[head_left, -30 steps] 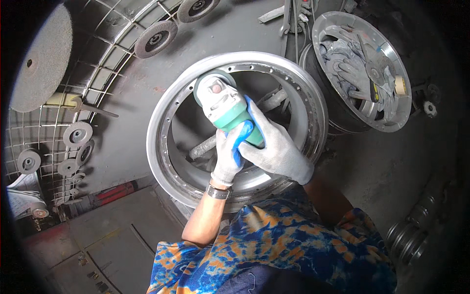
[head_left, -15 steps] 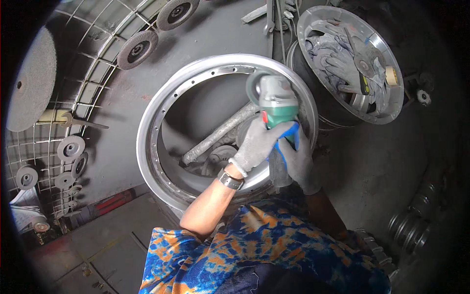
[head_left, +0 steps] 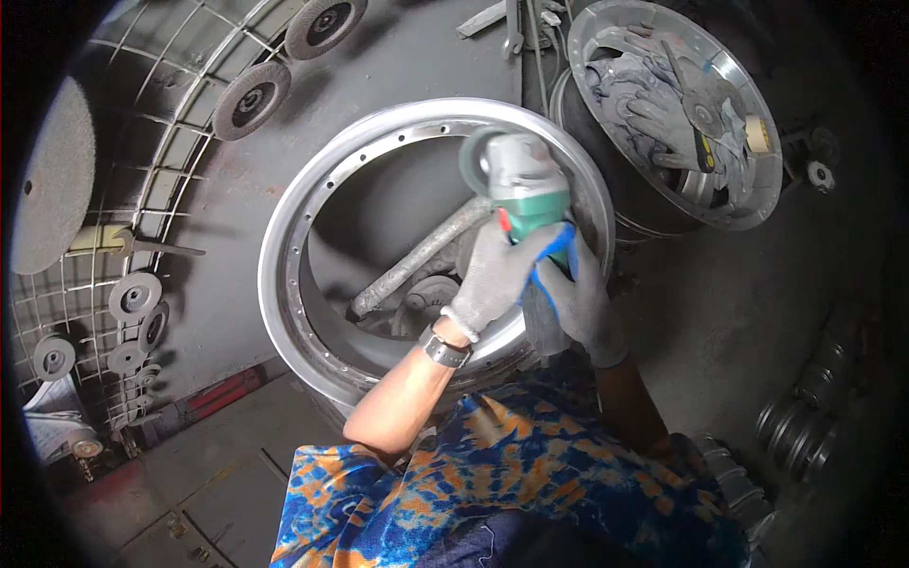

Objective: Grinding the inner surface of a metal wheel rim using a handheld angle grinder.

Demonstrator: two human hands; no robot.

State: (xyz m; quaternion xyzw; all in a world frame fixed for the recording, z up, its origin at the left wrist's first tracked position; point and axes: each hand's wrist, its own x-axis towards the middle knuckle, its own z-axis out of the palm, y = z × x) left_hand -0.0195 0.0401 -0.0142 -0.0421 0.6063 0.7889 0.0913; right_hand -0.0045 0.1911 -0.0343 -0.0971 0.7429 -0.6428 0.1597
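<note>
Workbench: the grey, dust-coated workbench (head_left: 757, 312) carries everything, so the heavy parts lie flat and steady under the person.
Wheel rim: the large polished aluminium wheel rim (head_left: 284, 256) lies on its side near the middle of the bench, open face up, which leaves its inner wall and upper lip reachable from above.
Second rim: a second rim (head_left: 757, 204) sits just beside it at the upper right and serves as a bin, holding crumpled grey rags, a spare disc and a roll of tape.
Wire rack: the wire rack (head_left: 123, 237) on the left stores round abrasive wheels, 1 very large grey disc at its far edge and several small ones hung within arm's reach.
Bar: a dusty grey bar (head_left: 417, 260) slants across the inside of the wheel rim, apparently bracing it from below.
Angle grinder: the green angle grinder (head_left: 521, 185) rests with its head on the upper right part of the wheel rim's lip, guard upward, so the disc meets the metal.
Left hand: the left hand (head_left: 488, 279), in a grey glove, is wrapped tight around the grinder's body from the left.
Right hand: the right hand (head_left: 573, 293), gloved in grey and blue, clamps the rear of the grinder, so 2 hands steady it against kickback.
Change: 1.0 s ago the grinder worked the upper left of the lip; 0.5 s ago it was further right; now it sits at the right side, and both hands have kept their hold throughout.
</note>
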